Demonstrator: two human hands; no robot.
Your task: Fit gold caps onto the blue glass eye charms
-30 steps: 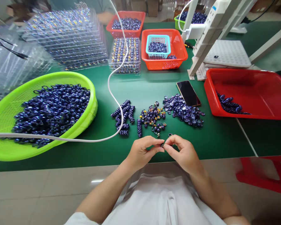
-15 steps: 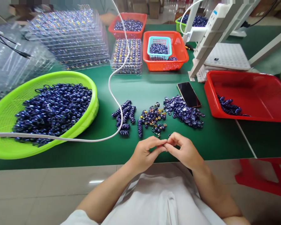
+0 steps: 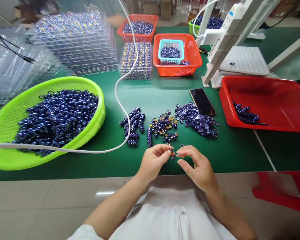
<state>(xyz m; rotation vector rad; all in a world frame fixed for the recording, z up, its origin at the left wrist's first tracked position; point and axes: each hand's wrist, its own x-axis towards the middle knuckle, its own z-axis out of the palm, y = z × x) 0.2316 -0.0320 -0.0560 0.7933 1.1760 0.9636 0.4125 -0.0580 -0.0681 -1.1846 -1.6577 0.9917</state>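
Note:
Between the thumb and fingers of my left hand (image 3: 153, 161) is a small dark blue piece with a ring and a yellow glint (image 3: 172, 154); its exact kind is too small to tell. Just to its right, my right hand (image 3: 198, 166) is open, thumb and fingers apart, with nothing visible in it. One dark ring-like piece (image 3: 182, 145) lies on the table beyond my right fingertips. Ahead of my hands is a heap of blue and yellow ring-like pieces (image 3: 163, 124). Stacked coils of dark pieces (image 3: 133, 125) lie left of it, and a pile of dark blue caps (image 3: 198, 120) lies right.
A lime green basket (image 3: 100, 96) full of dark looped pieces stands left, crossed by a white cable (image 3: 117, 90). A phone (image 3: 202, 101) rests by the caps. The red tray (image 3: 277, 100) is at right. Behind are orange baskets (image 3: 197, 60), stacked clear trays (image 3: 90, 53) and a white post (image 3: 222, 43).
My hands were together at the fingertips; now they are apart. The right hand has opened and drawn back to the right, and the small piece shows in my left fingers.

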